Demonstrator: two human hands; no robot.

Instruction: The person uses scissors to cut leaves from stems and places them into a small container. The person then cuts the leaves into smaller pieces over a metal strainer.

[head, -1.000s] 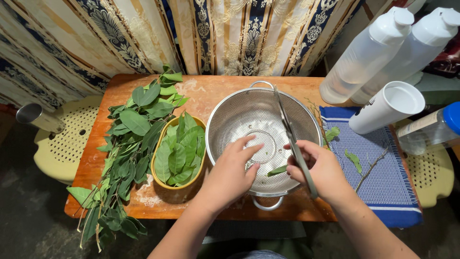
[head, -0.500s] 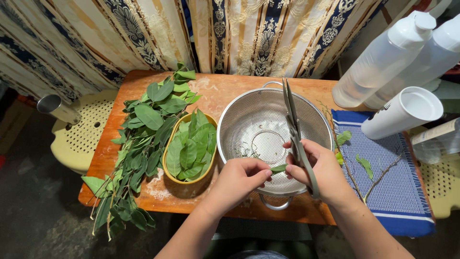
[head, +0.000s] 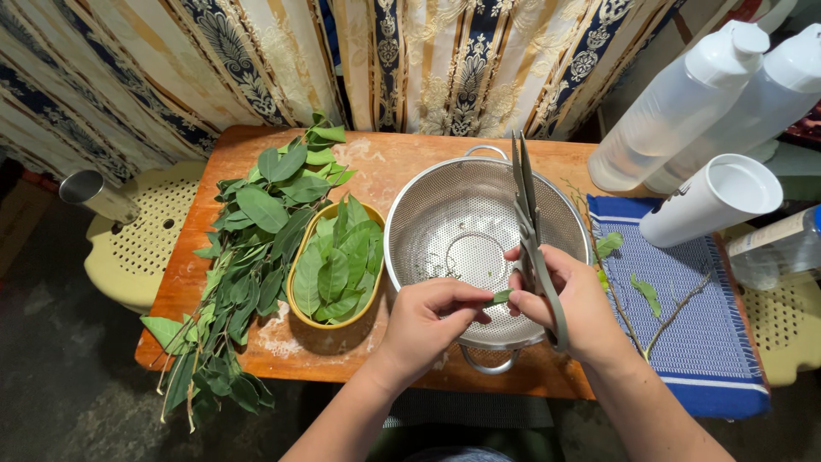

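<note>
Moved a little since half a second ago: left hand (head: 423, 325) shifted right, thumb and forefinger now pinching the small green leaf piece (head: 499, 297) right up against the right hand (head: 569, 299), both held over the near rim of the round perforated metal colander (head: 466, 235). Fingers of the left hand curled shut on the leaf piece, holding only that. Right hand wrapped firmly around the grey handles of the long grey scissors (head: 530, 231), blades pressed together and pointing away over the colander bowl toward the curtain. Leaf piece hanging between the two hands, above the colander's front edge, touching both sets of fingertips.

Just left of the colander, touching or nearly so, an oval yellow bowl filled with plucked green leaves (head: 335, 261). Further left, a loose pile of leafy green branches (head: 248, 257) spread along the worn wooden table (head: 393, 162) and hanging past its near edge. Right of the colander, a blue woven mat (head: 697, 334) carrying bare stripped twigs (head: 667, 316) and a few stray leaves. At the far right, two tall clear plastic bottles with white caps (head: 676, 103) lying tilted, and a white cylindrical cup (head: 710, 201) on its side beside them. Behind the table, a striped patterned curtain (head: 282, 51). At the left edge, a pale yellow perforated plastic stool (head: 137, 248) with a small metal cup (head: 94, 192) on it.
</note>
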